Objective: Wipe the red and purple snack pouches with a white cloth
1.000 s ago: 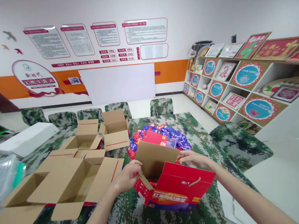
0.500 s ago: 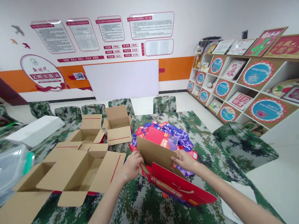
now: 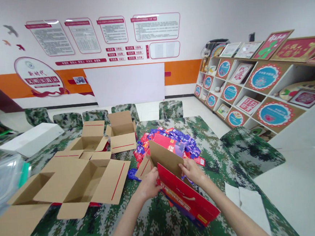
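Observation:
A red printed carton (image 3: 190, 201) with a brown cardboard inside lies tilted on the camouflage-covered table (image 3: 155, 227) in front of me. My left hand (image 3: 149, 184) grips its left edge near a small side flap. My right hand (image 3: 191, 170) pinches the upright brown flap (image 3: 164, 158) at the carton's far side. Right behind the carton lies a pile of red and purple packets (image 3: 173, 142).
Several open brown cardboard boxes (image 3: 78, 182) sit on the table to the left, with a white box (image 3: 28, 139) and a clear plastic container (image 3: 1, 181) further left. Camouflage chairs (image 3: 247, 151) ring the table. A white sheet (image 3: 248, 205) lies at the right; display shelves (image 3: 253, 88) stand beyond.
The red carton has been turned and tipped over, its printed face now slanting toward the lower right. Both hands have shifted closer together on its flaps.

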`<move>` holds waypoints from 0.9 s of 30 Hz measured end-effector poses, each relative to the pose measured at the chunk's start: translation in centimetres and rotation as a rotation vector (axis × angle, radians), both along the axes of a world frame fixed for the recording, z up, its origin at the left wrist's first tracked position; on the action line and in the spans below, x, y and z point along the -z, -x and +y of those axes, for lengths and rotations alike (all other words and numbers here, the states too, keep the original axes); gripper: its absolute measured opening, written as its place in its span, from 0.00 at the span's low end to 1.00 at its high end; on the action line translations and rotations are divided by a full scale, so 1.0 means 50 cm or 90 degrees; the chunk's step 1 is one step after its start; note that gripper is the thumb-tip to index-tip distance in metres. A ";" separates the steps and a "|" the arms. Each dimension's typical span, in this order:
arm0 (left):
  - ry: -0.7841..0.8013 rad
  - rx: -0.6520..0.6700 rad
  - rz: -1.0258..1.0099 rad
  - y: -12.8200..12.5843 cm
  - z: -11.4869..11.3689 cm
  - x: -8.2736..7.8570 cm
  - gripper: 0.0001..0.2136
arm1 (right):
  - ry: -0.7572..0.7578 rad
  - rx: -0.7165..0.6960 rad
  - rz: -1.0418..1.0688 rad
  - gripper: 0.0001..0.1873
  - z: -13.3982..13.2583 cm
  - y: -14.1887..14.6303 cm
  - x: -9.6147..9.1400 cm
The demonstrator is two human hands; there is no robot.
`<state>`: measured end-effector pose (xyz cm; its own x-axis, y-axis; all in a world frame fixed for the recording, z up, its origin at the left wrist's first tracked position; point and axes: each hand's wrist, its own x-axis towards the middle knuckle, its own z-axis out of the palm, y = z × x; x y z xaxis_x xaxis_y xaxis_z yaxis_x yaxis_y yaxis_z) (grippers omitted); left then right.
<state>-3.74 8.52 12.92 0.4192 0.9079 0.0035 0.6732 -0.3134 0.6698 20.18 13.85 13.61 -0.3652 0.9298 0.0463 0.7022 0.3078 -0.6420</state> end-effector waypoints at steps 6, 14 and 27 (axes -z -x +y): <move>0.010 0.076 -0.062 0.009 0.030 0.028 0.15 | -0.056 0.016 -0.046 0.16 -0.009 0.016 0.016; -0.027 0.087 -0.035 0.104 0.024 0.056 0.04 | -0.028 0.074 0.034 0.14 -0.004 -0.055 -0.003; -0.016 -0.024 -0.033 0.189 0.014 0.103 0.03 | -0.030 0.099 0.033 0.26 -0.072 -0.121 0.040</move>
<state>-13.17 9.22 7.74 0.3830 0.9225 0.0481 0.6492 -0.3058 0.6964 26.23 10.27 11.62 -0.2123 0.9715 0.1058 0.7098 0.2278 -0.6666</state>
